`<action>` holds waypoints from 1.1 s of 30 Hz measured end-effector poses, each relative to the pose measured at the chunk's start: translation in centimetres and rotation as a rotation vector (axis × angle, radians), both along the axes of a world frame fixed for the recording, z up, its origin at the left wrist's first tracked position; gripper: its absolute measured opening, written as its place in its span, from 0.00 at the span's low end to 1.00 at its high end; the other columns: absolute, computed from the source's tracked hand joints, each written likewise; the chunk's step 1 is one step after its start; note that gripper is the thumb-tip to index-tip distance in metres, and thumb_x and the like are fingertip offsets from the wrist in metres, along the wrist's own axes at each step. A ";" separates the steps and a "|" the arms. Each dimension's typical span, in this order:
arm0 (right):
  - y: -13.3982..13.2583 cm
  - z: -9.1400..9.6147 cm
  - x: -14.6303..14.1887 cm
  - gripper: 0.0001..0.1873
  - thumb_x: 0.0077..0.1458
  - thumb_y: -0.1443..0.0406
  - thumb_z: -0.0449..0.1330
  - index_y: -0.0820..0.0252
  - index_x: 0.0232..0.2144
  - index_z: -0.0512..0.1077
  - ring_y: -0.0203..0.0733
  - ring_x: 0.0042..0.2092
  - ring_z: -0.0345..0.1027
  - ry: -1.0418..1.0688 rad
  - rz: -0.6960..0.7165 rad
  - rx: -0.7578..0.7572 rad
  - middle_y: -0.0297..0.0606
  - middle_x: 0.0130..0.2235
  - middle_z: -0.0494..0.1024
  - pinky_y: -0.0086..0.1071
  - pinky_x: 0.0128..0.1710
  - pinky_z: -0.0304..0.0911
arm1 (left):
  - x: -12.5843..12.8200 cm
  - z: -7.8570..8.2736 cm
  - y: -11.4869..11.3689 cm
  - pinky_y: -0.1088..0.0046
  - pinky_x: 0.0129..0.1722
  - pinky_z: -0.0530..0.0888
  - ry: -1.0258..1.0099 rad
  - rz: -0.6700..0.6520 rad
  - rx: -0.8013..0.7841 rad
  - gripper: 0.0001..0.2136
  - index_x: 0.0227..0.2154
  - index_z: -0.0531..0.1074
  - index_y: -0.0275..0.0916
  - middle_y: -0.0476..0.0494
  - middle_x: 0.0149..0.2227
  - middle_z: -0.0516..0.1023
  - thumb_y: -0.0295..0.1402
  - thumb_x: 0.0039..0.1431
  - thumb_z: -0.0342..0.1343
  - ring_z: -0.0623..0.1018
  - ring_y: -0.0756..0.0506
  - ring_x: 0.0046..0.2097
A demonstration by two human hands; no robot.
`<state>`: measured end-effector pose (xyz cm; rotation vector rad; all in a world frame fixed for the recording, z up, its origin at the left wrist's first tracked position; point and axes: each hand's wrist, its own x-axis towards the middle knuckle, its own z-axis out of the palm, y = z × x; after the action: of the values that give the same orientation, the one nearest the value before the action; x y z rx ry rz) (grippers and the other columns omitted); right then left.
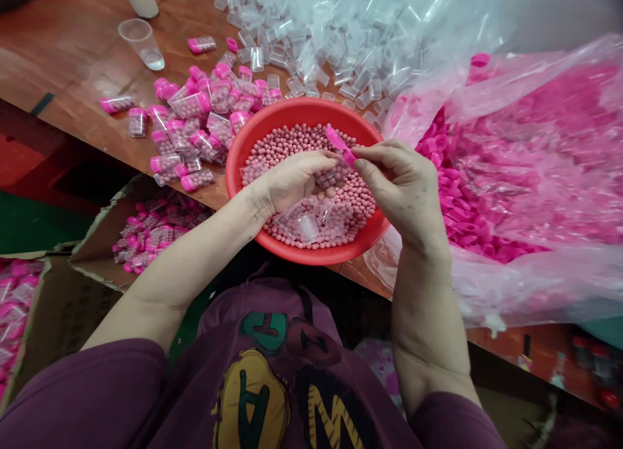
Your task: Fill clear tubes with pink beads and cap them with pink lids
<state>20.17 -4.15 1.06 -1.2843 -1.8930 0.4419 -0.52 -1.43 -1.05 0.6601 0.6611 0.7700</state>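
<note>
Over a red basin (235,170) of pink round beads (363,199), my left hand (292,176) is closed around a small clear bottle (329,175) with pink beads inside. The fingers of my right hand (406,186) pinch a bright pink flip cap (341,148) at the mouth of that bottle. Its lid part stands up and tilts to the left. Whether the cap is fully seated I cannot tell. On the beads below lie a crumpled clear bag (335,214) and an uncapped clear bottle (307,228).
Capped bead bottles (195,121) are heaped left of the basin, near a clear cup (142,43). Empty clear bottles (341,30) pile up behind. A plastic bag (530,170) of pink caps stands right. Cardboard boxes (92,241) with filled bottles sit below the table edge.
</note>
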 end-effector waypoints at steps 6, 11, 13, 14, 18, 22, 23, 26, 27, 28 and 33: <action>0.2 -0.1 0.1 0.10 0.76 0.58 0.66 0.42 0.47 0.90 0.57 0.54 0.84 -0.133 -0.056 0.031 0.43 0.51 0.87 0.58 0.60 0.82 | 0.0 -0.6 0.3 0.72 0.33 0.73 0.023 0.048 -0.034 0.09 0.37 0.78 0.37 0.46 0.32 0.81 0.26 0.77 0.57 0.77 0.50 0.31; 0.3 -0.9 -0.7 0.12 0.78 0.55 0.64 0.44 0.50 0.89 0.53 0.50 0.84 -0.032 -0.124 0.070 0.40 0.48 0.88 0.53 0.56 0.83 | 0.0 -0.8 0.4 0.71 0.40 0.78 -0.011 0.058 0.002 0.08 0.38 0.78 0.37 0.46 0.34 0.82 0.28 0.78 0.60 0.80 0.49 0.34; 0.4 -1.2 -1.5 0.12 0.78 0.54 0.65 0.45 0.50 0.89 0.52 0.49 0.85 0.026 -0.120 0.054 0.39 0.47 0.89 0.51 0.55 0.83 | 0.1 -0.8 0.1 0.72 0.43 0.78 -0.028 0.073 0.028 0.05 0.40 0.79 0.37 0.47 0.35 0.82 0.28 0.77 0.64 0.81 0.50 0.35; 0.4 -1.3 -1.9 0.12 0.77 0.54 0.65 0.45 0.49 0.89 0.51 0.48 0.85 0.053 -0.119 0.047 0.39 0.46 0.89 0.50 0.55 0.83 | 0.1 -0.7 0.0 0.73 0.43 0.78 -0.032 0.079 0.037 0.05 0.41 0.79 0.36 0.48 0.36 0.82 0.28 0.77 0.66 0.81 0.51 0.35; 0.6 -1.4 -2.9 0.12 0.77 0.53 0.67 0.48 0.45 0.89 0.49 0.45 0.84 0.142 -0.123 0.066 0.39 0.44 0.89 0.47 0.52 0.83 | 0.2 -0.6 -0.5 0.77 0.39 0.74 -0.030 0.079 0.054 0.05 0.42 0.80 0.36 0.49 0.36 0.81 0.27 0.80 0.65 0.79 0.54 0.34; 0.5 -1.6 -2.9 0.11 0.75 0.52 0.69 0.47 0.43 0.88 0.48 0.43 0.83 0.158 -0.114 0.079 0.38 0.42 0.87 0.46 0.48 0.82 | 0.3 -0.3 -0.6 0.78 0.36 0.72 -0.018 0.112 0.043 0.07 0.40 0.80 0.36 0.50 0.35 0.81 0.30 0.78 0.69 0.77 0.54 0.33; 0.5 -1.7 -2.8 0.11 0.75 0.52 0.69 0.47 0.43 0.88 0.48 0.43 0.83 0.156 -0.120 0.072 0.38 0.42 0.87 0.46 0.48 0.81 | 0.4 -0.3 -0.6 0.78 0.36 0.72 -0.012 0.116 0.044 0.09 0.39 0.80 0.37 0.50 0.34 0.80 0.31 0.77 0.71 0.77 0.54 0.33; 0.3 -1.7 -2.5 0.11 0.75 0.53 0.68 0.47 0.44 0.89 0.48 0.44 0.83 0.168 -0.116 0.041 0.38 0.43 0.88 0.46 0.48 0.82 | 0.5 -0.1 -0.7 0.78 0.34 0.71 0.007 0.112 0.082 0.12 0.36 0.78 0.36 0.50 0.33 0.79 0.33 0.76 0.72 0.76 0.54 0.32; 0.3 -1.7 -2.4 0.10 0.74 0.54 0.68 0.47 0.44 0.89 0.48 0.44 0.83 0.180 -0.107 0.041 0.39 0.43 0.88 0.47 0.48 0.81 | 0.5 -0.1 -0.7 0.78 0.33 0.71 0.012 0.118 0.104 0.12 0.36 0.78 0.36 0.50 0.32 0.78 0.32 0.76 0.73 0.75 0.55 0.31; 0.3 -1.7 -2.4 0.09 0.73 0.55 0.69 0.48 0.44 0.89 0.48 0.44 0.83 0.195 -0.095 0.049 0.38 0.42 0.88 0.47 0.47 0.81 | 0.5 -0.1 -0.8 0.78 0.32 0.70 0.017 0.128 0.127 0.12 0.35 0.77 0.36 0.51 0.32 0.78 0.32 0.75 0.73 0.74 0.55 0.30; 0.7 -2.2 -2.1 0.10 0.70 0.54 0.73 0.50 0.43 0.90 0.48 0.44 0.84 0.324 -0.048 0.076 0.39 0.42 0.90 0.45 0.46 0.81 | 0.5 -0.4 -0.9 0.80 0.33 0.71 0.015 0.145 0.182 0.11 0.37 0.79 0.36 0.51 0.33 0.78 0.33 0.75 0.73 0.75 0.55 0.32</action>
<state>18.03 -3.44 -1.17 -1.1309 -1.5897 0.5141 -0.03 -2.33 -1.44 0.7906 0.6629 0.9684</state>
